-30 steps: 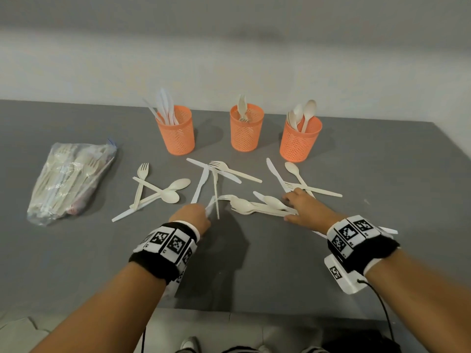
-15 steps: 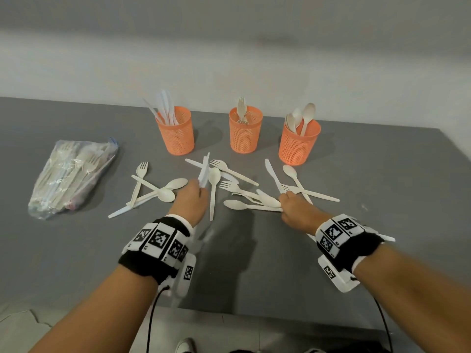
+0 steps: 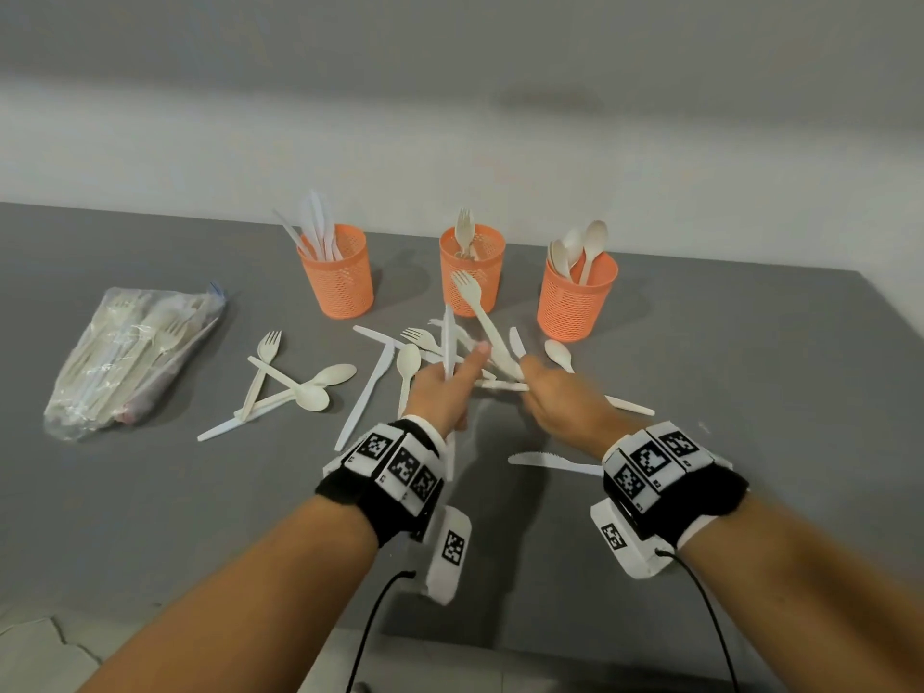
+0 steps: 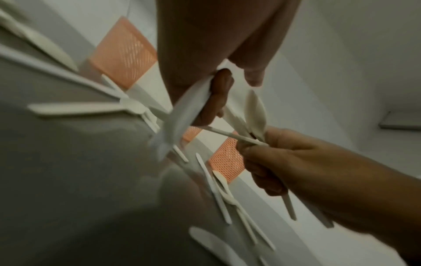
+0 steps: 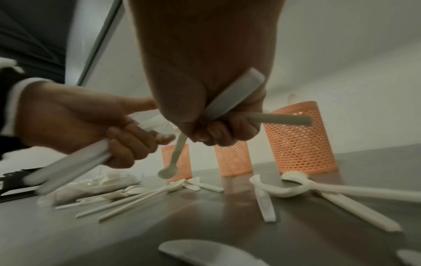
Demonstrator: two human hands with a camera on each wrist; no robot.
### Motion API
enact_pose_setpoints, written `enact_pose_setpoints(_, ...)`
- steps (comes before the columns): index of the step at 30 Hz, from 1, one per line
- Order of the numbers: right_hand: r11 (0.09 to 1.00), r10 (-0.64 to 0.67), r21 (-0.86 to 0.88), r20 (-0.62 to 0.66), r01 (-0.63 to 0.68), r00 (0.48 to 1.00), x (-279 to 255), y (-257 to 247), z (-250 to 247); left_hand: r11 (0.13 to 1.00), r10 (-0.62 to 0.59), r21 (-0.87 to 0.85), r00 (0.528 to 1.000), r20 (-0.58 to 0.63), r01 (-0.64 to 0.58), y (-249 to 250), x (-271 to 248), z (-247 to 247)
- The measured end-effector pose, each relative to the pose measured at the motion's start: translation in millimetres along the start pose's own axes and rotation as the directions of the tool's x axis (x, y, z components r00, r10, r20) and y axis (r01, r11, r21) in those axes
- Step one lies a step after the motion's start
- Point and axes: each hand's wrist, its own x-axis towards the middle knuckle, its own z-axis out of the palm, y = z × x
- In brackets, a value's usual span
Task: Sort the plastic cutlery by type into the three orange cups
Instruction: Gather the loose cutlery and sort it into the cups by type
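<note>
Three orange mesh cups stand at the back: the left cup (image 3: pixel 342 277) holds knives, the middle cup (image 3: pixel 472 272) forks, the right cup (image 3: pixel 575 302) spoons. My left hand (image 3: pixel 440 392) is raised above the pile and grips a white knife (image 3: pixel 448 337) that points up and away. Close beside it, my right hand (image 3: pixel 555 397) clutches a small bunch: a fork (image 3: pixel 477 307) sticking up toward the middle cup, and a spoon (image 5: pixel 174 158) hanging below the fist. Loose cutlery (image 3: pixel 370 387) lies scattered on the grey table (image 3: pixel 725 392) under both hands.
A clear plastic bag of cutlery (image 3: pixel 130 352) lies at the left. Crossed spoons (image 3: pixel 320 387) and a fork (image 3: pixel 265 352) lie between bag and hands. One knife (image 3: pixel 550 462) lies near my right wrist. A wall runs behind the cups.
Both hands have come up off the table. The left has lifted a knife upright. The right has gathered a fork and spoon from the pile and raised them.
</note>
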Motion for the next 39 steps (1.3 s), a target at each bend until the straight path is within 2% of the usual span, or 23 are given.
enact_pose_setpoints(3, 0.996, -0.049, -0.08, -0.017, 0.048, 0.999, -0.2, -2.5, 2.5, 0.979, -0.178, -0.092, 0.983, 0.04, 0.181, 6.4, 7.4, 9.2)
enact_pose_setpoints(6, 0.993, -0.06, -0.105, -0.012, 0.058, 0.998, -3.7, -0.9, 1.2, 0.951, -0.299, -0.043, 0.947, 0.115, 0.306, 5.1, 13.2, 12.6)
enact_pose_setpoints(8, 0.988, -0.074, -0.132, 0.008, 0.074, 0.997, -6.0, -0.3, 1.8, 0.94, -0.322, -0.071, 0.935, 0.149, 0.335, 0.1, 19.8, 15.1)
enact_pose_setpoints(12, 0.985, -0.148, -0.074, 0.091, 0.155, 0.985, -10.7, -3.5, 7.8, 0.888, -0.318, -0.3, 0.937, 0.145, 0.348, -9.4, 33.0, 16.6)
enact_pose_setpoints(15, 0.987, -0.142, -0.057, 0.132, 0.151, 0.981, -10.4, -0.9, 9.3, 0.871, -0.327, -0.331, 0.931, 0.16, 0.363, -19.9, 38.2, 17.7)
enact_pose_setpoints(18, 0.99, -0.12, 0.091, 0.173, 0.105, 0.978, -12.5, -1.4, 4.5, 0.83, -0.321, -0.453, 0.943, 0.091, 0.326, -24.2, 45.3, 16.3)
enact_pose_setpoints(22, 0.959, -0.122, 0.278, 0.248, 0.05, 0.961, -16.4, 9.2, -7.7, 0.746, -0.249, -0.632, 0.968, 0.023, 0.207, -19.5, 54.0, 10.2)
enact_pose_setpoints(26, 0.899, -0.051, 0.438, 0.182, -0.035, 0.982, -14.4, 33.4, -21.1, 0.571, -0.191, -0.817, 0.981, -0.04, 0.078, -8.0, 56.2, -6.1)
enact_pose_setpoints(28, 0.876, 0.008, 0.477, 0.129, -0.069, 0.992, -10.4, 42.8, -22.5, 0.54, -0.181, -0.841, 0.981, -0.074, 0.037, -3.9, 56.7, -14.0)
enact_pose_setpoints(31, 0.885, 0.077, 0.457, 0.047, -0.09, 0.996, 0.7, 47.6, -26.2, 0.577, -0.146, -0.817, 0.981, -0.124, -0.017, -4.2, 59.2, -17.6)
enact_pose_setpoints(33, 0.869, 0.074, 0.491, -0.007, -0.061, 0.997, 3.8, 41.1, -29.5, 0.593, -0.136, -0.805, 0.981, -0.141, -0.033, -7.1, 59.9, -14.8)
enact_pose_setpoints(35, 0.878, 0.011, 0.477, 0.058, -0.038, 0.998, 2.3, 29.3, -24.6, 0.597, -0.14, -0.801, 0.98, -0.138, -0.027, -10.5, 59.7, -10.5)
enact_pose_setpoints(37, 0.965, -0.069, 0.261, 0.197, 0.015, 0.978, -1.2, 20.0, -6.0, 0.61, -0.143, -0.792, 0.981, -0.133, -0.018, -14.2, 58.6, -6.5)
enact_pose_setpoints(39, 0.996, -0.051, 0.082, 0.226, 0.033, 0.973, 1.9, 18.6, 11.3, 0.629, -0.128, -0.777, 0.982, -0.136, -0.026, -14.3, 57.0, -4.6)
